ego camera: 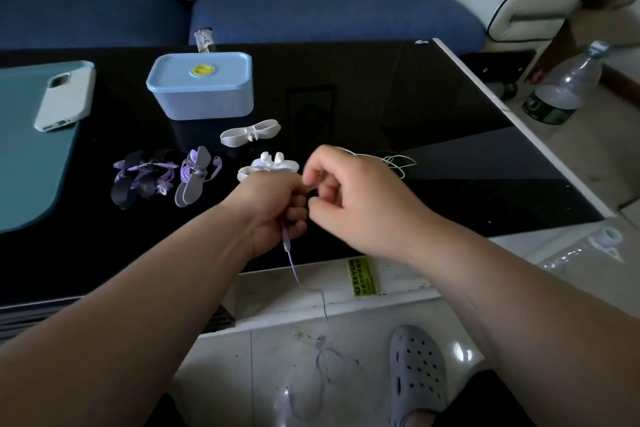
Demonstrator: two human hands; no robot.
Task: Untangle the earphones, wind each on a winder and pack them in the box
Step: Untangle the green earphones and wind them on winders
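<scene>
1. The left hand is fisted round a purple earphone cable, which hangs below it past the table edge.
2. The right hand, fingers curled, meets the left fist. Blur hides whether it pinches anything.
3. Four winders lie on the table: two white winders and two purple-corded winders.
4. One blue box stands behind them, lid on.

We find the box on the table, a phone left of it. Before the box lies an empty winder.
</scene>
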